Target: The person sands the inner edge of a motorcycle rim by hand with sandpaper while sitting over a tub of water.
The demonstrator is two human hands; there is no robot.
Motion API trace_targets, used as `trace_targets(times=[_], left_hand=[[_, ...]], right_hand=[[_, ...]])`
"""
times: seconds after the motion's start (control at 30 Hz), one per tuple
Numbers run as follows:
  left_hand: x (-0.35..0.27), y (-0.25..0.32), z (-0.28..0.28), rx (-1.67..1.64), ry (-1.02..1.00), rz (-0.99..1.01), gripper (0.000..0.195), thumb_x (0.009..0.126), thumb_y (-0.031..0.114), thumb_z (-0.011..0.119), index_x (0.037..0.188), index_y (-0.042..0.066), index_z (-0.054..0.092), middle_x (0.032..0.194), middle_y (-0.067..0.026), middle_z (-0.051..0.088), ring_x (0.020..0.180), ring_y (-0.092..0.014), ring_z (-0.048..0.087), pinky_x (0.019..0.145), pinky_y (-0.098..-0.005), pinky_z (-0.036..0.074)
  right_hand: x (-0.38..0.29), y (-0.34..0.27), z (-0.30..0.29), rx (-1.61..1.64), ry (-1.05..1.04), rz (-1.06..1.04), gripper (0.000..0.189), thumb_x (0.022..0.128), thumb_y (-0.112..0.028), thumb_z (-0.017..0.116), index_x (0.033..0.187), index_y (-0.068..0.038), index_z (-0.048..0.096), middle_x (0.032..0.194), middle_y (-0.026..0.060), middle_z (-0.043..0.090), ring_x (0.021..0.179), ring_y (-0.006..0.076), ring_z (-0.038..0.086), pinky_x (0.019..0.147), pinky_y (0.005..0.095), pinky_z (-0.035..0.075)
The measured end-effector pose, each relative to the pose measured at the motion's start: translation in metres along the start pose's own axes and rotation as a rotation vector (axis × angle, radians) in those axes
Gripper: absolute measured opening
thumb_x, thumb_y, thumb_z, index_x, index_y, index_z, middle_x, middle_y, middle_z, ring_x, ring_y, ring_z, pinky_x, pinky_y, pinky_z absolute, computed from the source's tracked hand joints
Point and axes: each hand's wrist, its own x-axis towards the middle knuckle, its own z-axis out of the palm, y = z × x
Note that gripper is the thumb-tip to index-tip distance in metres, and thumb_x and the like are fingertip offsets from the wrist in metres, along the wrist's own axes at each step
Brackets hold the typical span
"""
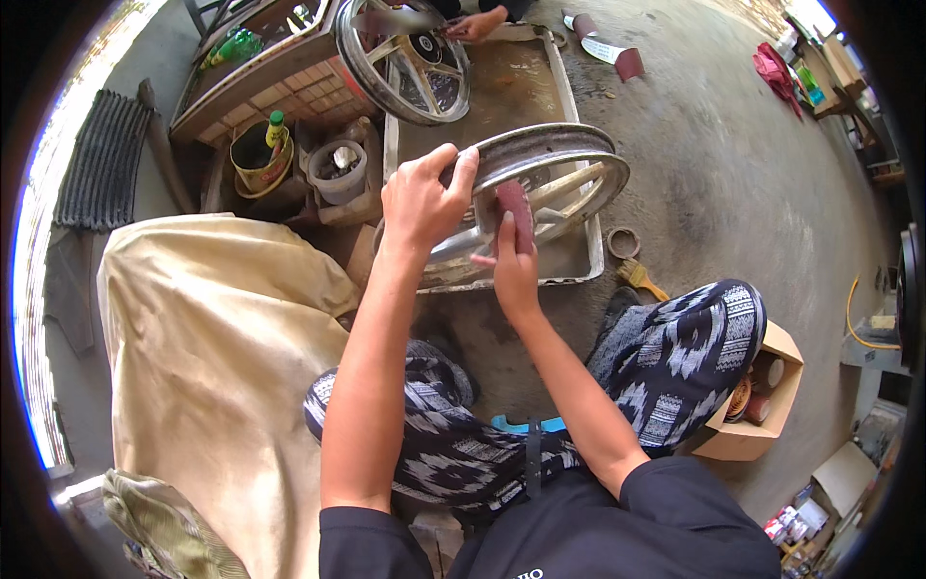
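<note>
My left hand (428, 194) grips the rim of a spoked metal motorcycle wheel (604, 165), which is tilted over a shallow basin. Its thumb and fingers wrap the rim's upper left side. In my right hand (515, 279) is a piece of dark red sandpaper (515, 210), held against or close to the wheel's spokes; exact contact is hard to tell. Murky water lies in the white-edged basin (595, 253) beneath. Part of the wheel's lower side is hidden behind my hands.
Across the basin, another person's hand (479, 26) is at a second wheel (456, 94). A paintbrush (642, 279) and a tape roll (623, 243) lie right of the basin. Sandpaper strips (629, 64) lie beyond. A cardboard box (778, 427) stands by my right knee, a draped tan cover (217, 347) at left.
</note>
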Motion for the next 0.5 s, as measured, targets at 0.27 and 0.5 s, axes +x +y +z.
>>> trace_targets(times=[0.27,0.5], left_hand=[[0.0,0.002,-0.002,-0.001,-0.083,-0.077,0.044,0.099,0.049,0.059,0.093,0.007,0.071,0.078,-0.0236,0.067,0.081,-0.046,0.066,0.073,-0.0487,0.05],[0.003,0.001,-0.005,-0.013,-0.06,-0.064,0.044,0.099,0.049,0.059,0.09,0.007,0.069,0.075,-0.0232,0.067,0.081,-0.047,0.066,0.071,-0.0506,0.05]], right_hand=[[0.0,0.002,-0.003,0.042,-0.037,-0.031,0.05,0.113,-0.035,0.04,0.159,-0.015,0.038,0.154,0.0054,0.047,0.134,0.0175,0.052,0.078,0.034,0.067],[-0.001,-0.003,0.004,0.017,0.013,-0.031,0.053,0.113,-0.036,0.042,0.156,-0.006,0.042,0.152,0.0115,0.05,0.13,0.0193,0.055,0.08,0.0331,0.066]])
